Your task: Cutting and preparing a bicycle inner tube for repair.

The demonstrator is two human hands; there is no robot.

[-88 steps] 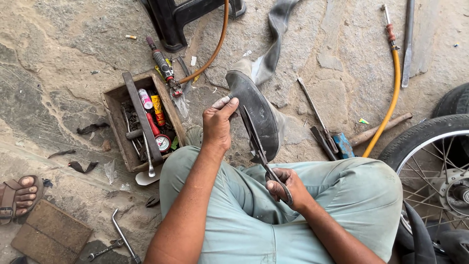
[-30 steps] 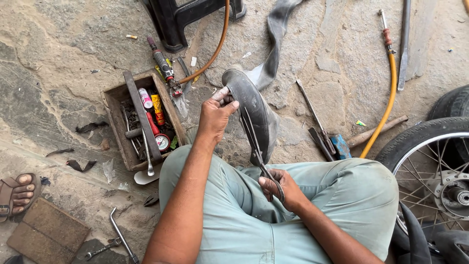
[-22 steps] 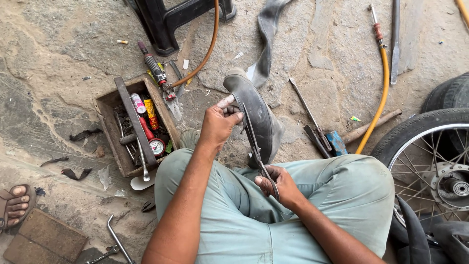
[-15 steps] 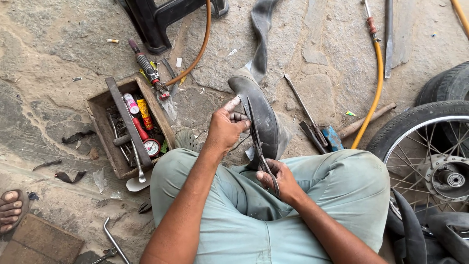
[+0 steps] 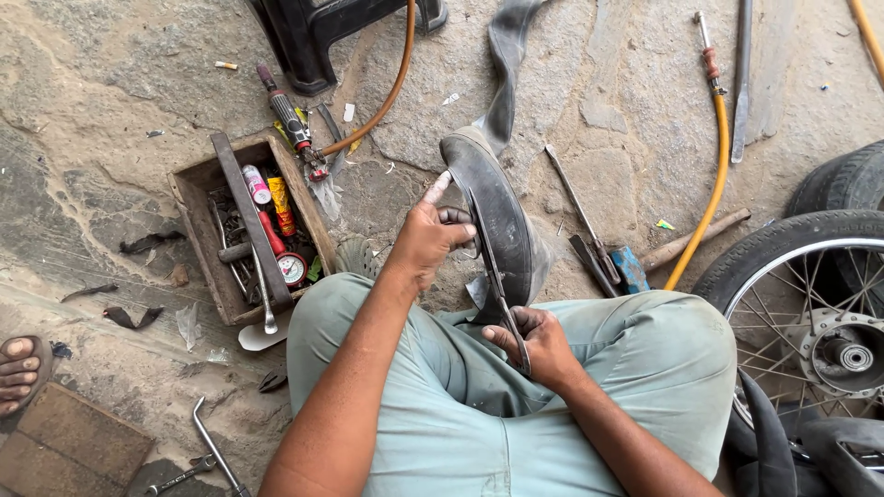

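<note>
– Hands first: what do they hold?

– The right hand [image 5: 541, 345] is closed around the handles of long scissors [image 5: 498, 293], blades up along the edge of a black rubber inner-tube piece [image 5: 502, 216]. The left hand [image 5: 431, 236] pinches that rubber upright above the knees, forefinger stretched along its top edge.

– So which step is this?

– Cutting, by the look of it: blades set into the rubber, cut not finished. A clean line would call for a taut strip and left fingers well off the blade path.

– And around them?

– A wooden toolbox [image 5: 198, 198] lies on the stone floor at the left knee. Hand tools [image 5: 589, 235] and an orange hose [image 5: 711, 198] lie beyond the rubber, and a spoked wheel [image 5: 810, 317] is beside the right knee.
</note>
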